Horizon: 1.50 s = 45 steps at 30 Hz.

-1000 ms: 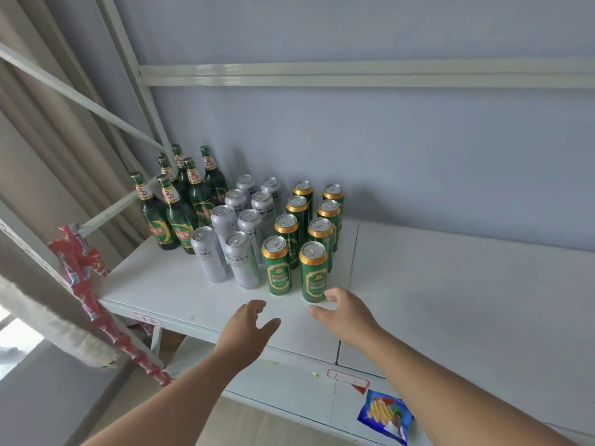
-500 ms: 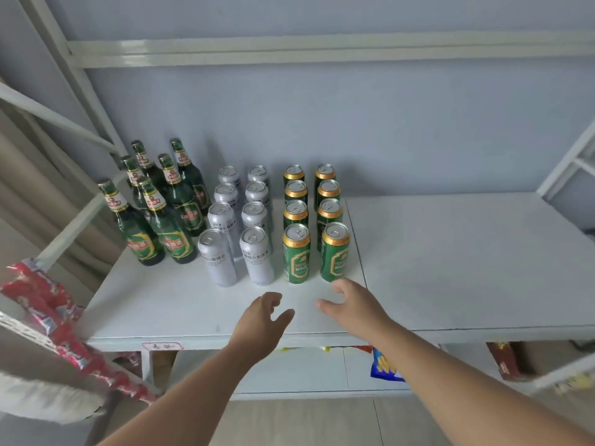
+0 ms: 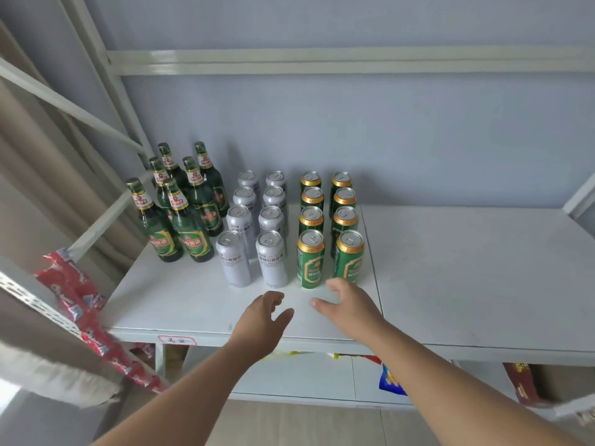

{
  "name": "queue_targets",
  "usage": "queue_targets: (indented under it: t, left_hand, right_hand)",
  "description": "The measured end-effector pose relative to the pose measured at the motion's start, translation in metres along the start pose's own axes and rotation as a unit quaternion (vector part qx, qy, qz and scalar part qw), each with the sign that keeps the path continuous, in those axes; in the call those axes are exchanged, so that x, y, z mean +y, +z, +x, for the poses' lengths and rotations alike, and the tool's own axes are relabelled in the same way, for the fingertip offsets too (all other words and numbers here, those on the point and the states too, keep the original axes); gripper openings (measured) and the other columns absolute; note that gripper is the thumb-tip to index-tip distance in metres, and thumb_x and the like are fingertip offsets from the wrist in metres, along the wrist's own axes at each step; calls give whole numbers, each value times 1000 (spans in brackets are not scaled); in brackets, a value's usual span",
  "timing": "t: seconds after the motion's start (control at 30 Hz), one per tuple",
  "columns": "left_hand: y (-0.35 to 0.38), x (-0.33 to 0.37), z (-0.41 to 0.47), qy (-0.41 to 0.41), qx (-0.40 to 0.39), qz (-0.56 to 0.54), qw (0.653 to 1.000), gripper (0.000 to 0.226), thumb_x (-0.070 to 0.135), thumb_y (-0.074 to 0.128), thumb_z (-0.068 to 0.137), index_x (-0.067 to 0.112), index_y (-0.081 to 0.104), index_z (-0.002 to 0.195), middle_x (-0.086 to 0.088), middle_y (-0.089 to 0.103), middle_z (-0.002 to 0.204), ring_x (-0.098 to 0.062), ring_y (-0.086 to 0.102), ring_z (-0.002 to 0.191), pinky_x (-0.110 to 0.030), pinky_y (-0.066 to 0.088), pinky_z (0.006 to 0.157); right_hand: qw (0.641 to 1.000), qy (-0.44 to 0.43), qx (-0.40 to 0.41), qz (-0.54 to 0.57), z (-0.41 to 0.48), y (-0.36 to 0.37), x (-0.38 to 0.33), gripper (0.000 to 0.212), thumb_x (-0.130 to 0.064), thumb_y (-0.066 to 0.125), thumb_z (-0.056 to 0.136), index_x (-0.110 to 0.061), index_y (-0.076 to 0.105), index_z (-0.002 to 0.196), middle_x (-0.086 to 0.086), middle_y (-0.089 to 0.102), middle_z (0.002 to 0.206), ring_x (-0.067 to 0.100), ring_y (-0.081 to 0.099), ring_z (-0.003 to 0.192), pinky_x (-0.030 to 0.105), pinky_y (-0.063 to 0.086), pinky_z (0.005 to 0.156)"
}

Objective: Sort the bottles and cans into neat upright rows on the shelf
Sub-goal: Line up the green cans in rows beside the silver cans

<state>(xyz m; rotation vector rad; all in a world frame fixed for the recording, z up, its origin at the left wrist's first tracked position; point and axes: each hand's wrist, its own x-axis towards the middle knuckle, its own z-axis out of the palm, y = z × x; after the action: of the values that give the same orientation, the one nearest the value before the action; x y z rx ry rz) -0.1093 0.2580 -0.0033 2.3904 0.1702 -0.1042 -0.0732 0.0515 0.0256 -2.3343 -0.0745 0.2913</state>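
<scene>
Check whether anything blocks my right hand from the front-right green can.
Nothing visible does. The right hand is open just in front of the front-right green can, with only bare white shelf between them.

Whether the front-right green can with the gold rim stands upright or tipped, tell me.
Upright: the green gold-rimmed can shows its lid on top, base on the white shelf.

You face a pale blue-grey wall [image 3: 402, 130] filling the upper frame. A white shelf [image 3: 467, 272] spans the middle, its white crossbar [image 3: 322, 61] running across the top. Beige curtain [image 3: 35, 156] hangs at the left edge. Tan floor [image 3: 289, 426] shows at bottom centre. Lighting is even and soft.
</scene>
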Motion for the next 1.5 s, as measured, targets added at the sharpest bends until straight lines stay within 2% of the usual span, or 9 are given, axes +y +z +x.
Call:
queue_targets:
  t: [0.23,0.6,0.73,0.87,1.07,1.17,1.27,1.37,1.5]
  left_hand:
    - [-17,-29,-15,-30,25,2,999,43,42,61,97,21,56,134,9,60,128,-9,57,117,-24,42,92]
    - [-68,-105,-16,-52,-19,-13,998,46,43,64,95,22,54,135,11,59,125,-7,54,114,-21,38,89]
    - [-97,-122,5,-43,-20,-34,998,55,47,70,90,23,53,136,12,59,127,-6,54,111,-23,40,89]
    - [-120,-115,44,-8,-17,-64,998,69,46,78,83,23,48,141,7,57,134,-11,56,116,-29,47,95]
    - [-109,-100,93,-22,-25,-98,995,96,45,86,74,25,32,151,2,47,148,-19,54,125,-38,50,97]
    - [-105,-100,112,-15,-13,-121,993,100,41,88,72,31,28,152,6,45,151,-21,54,127,-34,48,90]
    - [-104,-96,124,4,-2,-138,990,93,40,87,73,39,30,147,14,50,144,-18,57,121,-33,48,86]
    - [-101,-92,131,23,-1,-137,990,74,36,84,78,41,39,137,18,58,123,-12,59,107,-29,46,78]
    - [-101,-93,139,33,-3,-101,994,67,40,80,81,40,39,135,16,61,118,-12,59,102,-31,46,81]
  right_hand:
    - [999,-19,-18,35,12,15,-10,69,-55,70,85,-21,50,141,-5,54,142,14,50,132,31,40,106]
    - [994,65,21,82,17,67,-49,61,-46,73,86,-17,53,137,1,57,140,14,55,124,26,40,95]
    - [989,88,52,109,32,88,-72,73,-46,76,84,-17,45,143,6,54,142,18,56,125,29,44,93]
    - [981,105,80,145,50,99,-86,85,-46,79,80,-18,37,149,8,47,148,21,52,130,38,46,103]
    - [973,155,87,144,68,124,-76,93,-43,79,81,-17,27,154,7,41,155,24,47,136,31,43,100]
    - [975,141,96,140,81,133,-72,89,-38,79,82,-18,29,153,5,46,150,24,51,131,31,45,96]
    - [973,119,121,157,98,135,-73,78,-28,79,82,-19,37,147,-3,57,132,21,58,119,27,41,86]
    - [970,108,135,172,111,140,-74,76,-23,80,81,-19,40,145,-4,61,132,18,61,117,26,42,87]
    - [968,108,145,172,124,147,-70,67,-24,82,78,-19,46,135,-4,64,123,18,64,109,28,46,85]
